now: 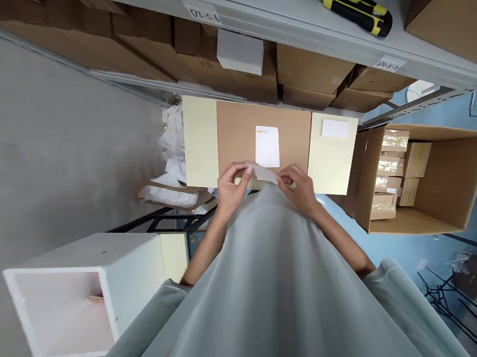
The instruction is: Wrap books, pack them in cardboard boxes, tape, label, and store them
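My left hand [233,186] pinches one end of a small whitish strip [264,173], which looks like paper or a label. At its other end, the fingers of my right hand [297,186] are closed on it. The strip is stretched between both hands, close to my shirt and above the near edge of a brown board [241,130]. Just beyond it, a white printed sheet [268,148] lies on the board, with yellow print at its top corner. A small blank white slip [335,128] rests on the pale yellow tabletop [330,168] to the right.
An open cardboard box [441,226] holding several small taped boxes stands to the right. Over the table's far side runs a shelf [240,11] with cardboard boxes and yellow-black cutters [356,13]. A white bin [131,279] and white crumpled wrapping [172,134] are at left.
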The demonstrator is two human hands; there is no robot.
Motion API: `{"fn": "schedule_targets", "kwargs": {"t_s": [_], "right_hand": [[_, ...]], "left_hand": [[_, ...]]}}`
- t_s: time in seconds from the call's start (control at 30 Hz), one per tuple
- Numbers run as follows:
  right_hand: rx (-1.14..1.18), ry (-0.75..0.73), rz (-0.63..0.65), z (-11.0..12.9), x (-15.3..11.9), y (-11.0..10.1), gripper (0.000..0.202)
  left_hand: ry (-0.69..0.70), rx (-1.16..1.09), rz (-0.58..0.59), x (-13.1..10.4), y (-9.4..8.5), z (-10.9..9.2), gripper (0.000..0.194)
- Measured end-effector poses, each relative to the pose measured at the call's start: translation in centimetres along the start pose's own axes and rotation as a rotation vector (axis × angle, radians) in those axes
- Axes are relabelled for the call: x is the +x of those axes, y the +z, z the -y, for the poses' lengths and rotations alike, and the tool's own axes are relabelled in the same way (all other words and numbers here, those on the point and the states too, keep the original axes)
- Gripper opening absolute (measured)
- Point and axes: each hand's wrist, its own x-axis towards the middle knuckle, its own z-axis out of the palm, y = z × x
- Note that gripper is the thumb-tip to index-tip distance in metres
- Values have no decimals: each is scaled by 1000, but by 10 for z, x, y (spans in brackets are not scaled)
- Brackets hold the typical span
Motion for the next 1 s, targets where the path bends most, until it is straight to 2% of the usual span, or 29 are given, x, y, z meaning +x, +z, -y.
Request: {"fn": "schedule_targets", "kwargs": {"t_s": [0.13, 0.27, 0.4, 0.73, 0.9, 1.0], "right_hand": [[63, 154, -23, -29, 43, 1, 13], [60, 259, -21, -53, 81, 12, 10], [2, 308, -15, -65, 94, 24, 10], [-182, 285, -25, -72, 94, 31, 13], [-305, 286, -46, -71, 93, 38, 15], [-361, 296, -37, -72, 95, 41, 8]], "left_hand": [[70, 127, -21, 28, 8, 7, 30], [-32, 166, 8, 72, 21, 25, 19], [-88, 177, 46, 99, 28, 42, 9], [-43, 229, 49, 104, 31, 56, 9], [73, 359, 41, 101, 36, 66, 6], [150, 442, 50, 97, 38, 72, 26]]}}
